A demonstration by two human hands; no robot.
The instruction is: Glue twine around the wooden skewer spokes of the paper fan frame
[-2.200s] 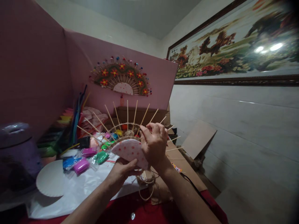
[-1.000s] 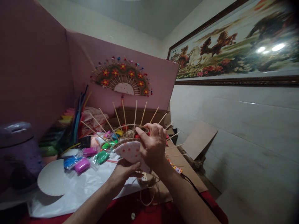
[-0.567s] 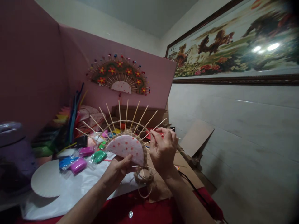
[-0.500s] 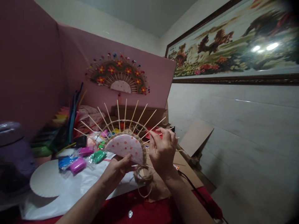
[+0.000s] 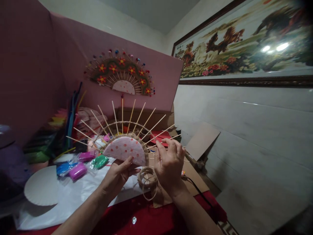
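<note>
My left hand (image 5: 121, 174) grips the lower edge of a half-round fan (image 5: 126, 150), thumb on its white face with red dots. Thin wooden sticks (image 5: 144, 120) radiate from the curved edge, and rows of twine are woven close around their bases. A looser strand of twine (image 5: 124, 122) arcs across the sticks higher up. At the fan's right side, my right hand (image 5: 170, 156) pinches that twine between thumb and forefinger, near the rightmost sticks. Below the fan lies a coil of twine (image 5: 147, 179) on the table.
Bagged clay packs (image 5: 78, 171) and a white half-disc plate (image 5: 40, 186) lie at left, near a purple container (image 5: 12, 163). A finished flowered fan (image 5: 122, 73) hangs on the pink board behind. Cardboard (image 5: 201, 140) leans at right; a black cable (image 5: 195, 186) crosses the table.
The fan has turned slightly and its sticks lean further left. My right hand keeps its pinch on the twine, now a little lower beside the sticks. The view has shifted slightly.
</note>
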